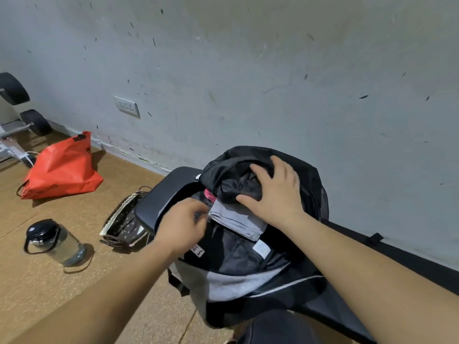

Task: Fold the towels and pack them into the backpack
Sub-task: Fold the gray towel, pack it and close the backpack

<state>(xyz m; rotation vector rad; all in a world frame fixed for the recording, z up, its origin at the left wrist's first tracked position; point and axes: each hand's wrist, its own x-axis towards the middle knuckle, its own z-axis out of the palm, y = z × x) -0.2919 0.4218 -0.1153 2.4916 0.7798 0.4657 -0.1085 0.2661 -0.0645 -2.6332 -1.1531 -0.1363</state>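
Observation:
A black and grey backpack (238, 284) lies open on the floor in front of me. A folded grey towel (238, 220) sits in its opening, with a bit of pink cloth (209, 194) showing behind it. My right hand (275, 192) rests on the black top flap, fingers curled over the bunched fabric just above the towel. My left hand (181, 222) is at the left edge of the opening, its fingers curled and blurred; they seem to pinch something small and dark there, maybe the zipper.
On the cork floor to the left lie an orange bag (62, 167), a clear water bottle (56, 240) with a black lid and a dark dotted pouch (124, 224). A black pad (169, 192) lies behind the backpack. The grey wall stands close behind.

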